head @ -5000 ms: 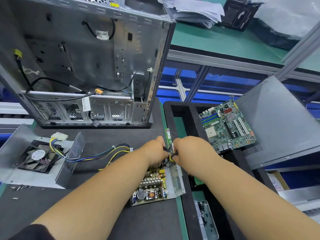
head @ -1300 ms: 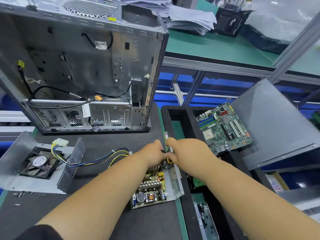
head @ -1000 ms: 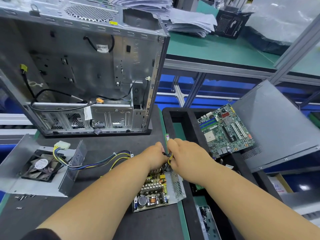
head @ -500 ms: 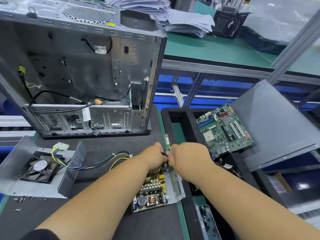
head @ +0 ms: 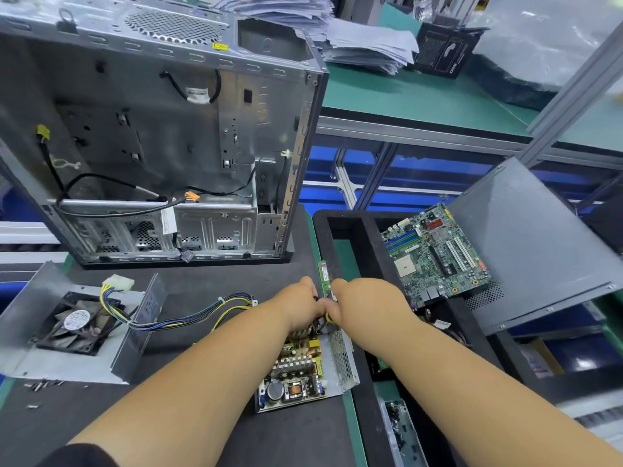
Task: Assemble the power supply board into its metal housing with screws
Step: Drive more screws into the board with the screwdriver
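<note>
— So where's the power supply board [head: 296,369]?
— Low on the dark worktop [head: 202,433], seated in its perforated metal housing [head: 340,358], just left of the black tray [head: 367,251].
— And the hands?
— Left hand [head: 300,310] and right hand [head: 367,306] meet at its far end — fingers curled, each grip pinching black and yellow wires [head: 325,315].
— Beyond that?
— Fan cover [head: 67,328] far left, computer case [head: 161,136] behind.
</note>
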`<state>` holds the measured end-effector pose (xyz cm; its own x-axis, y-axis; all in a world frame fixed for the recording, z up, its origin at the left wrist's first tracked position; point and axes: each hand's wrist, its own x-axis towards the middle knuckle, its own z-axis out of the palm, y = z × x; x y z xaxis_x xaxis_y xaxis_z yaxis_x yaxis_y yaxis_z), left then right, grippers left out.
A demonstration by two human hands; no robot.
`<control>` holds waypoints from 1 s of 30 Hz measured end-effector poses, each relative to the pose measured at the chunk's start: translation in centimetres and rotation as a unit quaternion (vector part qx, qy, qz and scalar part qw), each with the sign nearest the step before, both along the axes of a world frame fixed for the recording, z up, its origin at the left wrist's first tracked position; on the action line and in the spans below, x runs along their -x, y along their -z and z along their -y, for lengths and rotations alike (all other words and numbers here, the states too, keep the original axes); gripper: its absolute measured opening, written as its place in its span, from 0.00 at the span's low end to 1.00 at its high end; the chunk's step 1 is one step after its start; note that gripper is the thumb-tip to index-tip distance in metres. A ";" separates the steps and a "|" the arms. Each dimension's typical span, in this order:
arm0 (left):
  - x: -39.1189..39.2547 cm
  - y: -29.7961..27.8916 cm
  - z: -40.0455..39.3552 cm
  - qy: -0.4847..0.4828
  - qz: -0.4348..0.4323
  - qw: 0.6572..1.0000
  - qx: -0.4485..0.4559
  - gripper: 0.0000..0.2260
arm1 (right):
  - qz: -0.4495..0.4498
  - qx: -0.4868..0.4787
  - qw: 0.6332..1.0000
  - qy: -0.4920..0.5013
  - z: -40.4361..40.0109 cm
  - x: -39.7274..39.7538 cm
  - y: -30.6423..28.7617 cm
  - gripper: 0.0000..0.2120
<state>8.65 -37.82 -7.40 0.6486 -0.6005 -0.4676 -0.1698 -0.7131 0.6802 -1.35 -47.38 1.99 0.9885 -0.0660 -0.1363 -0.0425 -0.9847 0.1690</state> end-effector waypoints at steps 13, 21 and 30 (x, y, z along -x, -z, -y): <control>0.2 -0.8 -0.2 -0.003 -0.007 1.000 0.000 0.10 | 0.015 -0.065 0.995 -0.079 1.1 0.2 -0.7 0.11; 0.1 -0.6 0.0 -0.003 -0.004 1.000 -0.005 0.09 | 0.023 -0.061 0.995 -0.073 0.6 0.1 -0.2 0.03; 0.1 -0.5 -0.2 0.021 0.006 1.000 -0.001 0.12 | 0.008 -0.055 0.996 -0.065 0.4 0.2 -0.6 0.09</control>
<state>8.59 -37.63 -6.87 0.6284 -0.6262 -0.4616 -0.2075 -0.7068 0.6763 -1.53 -47.76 2.59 0.9899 0.0765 -0.1195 0.0841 -0.9946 0.0600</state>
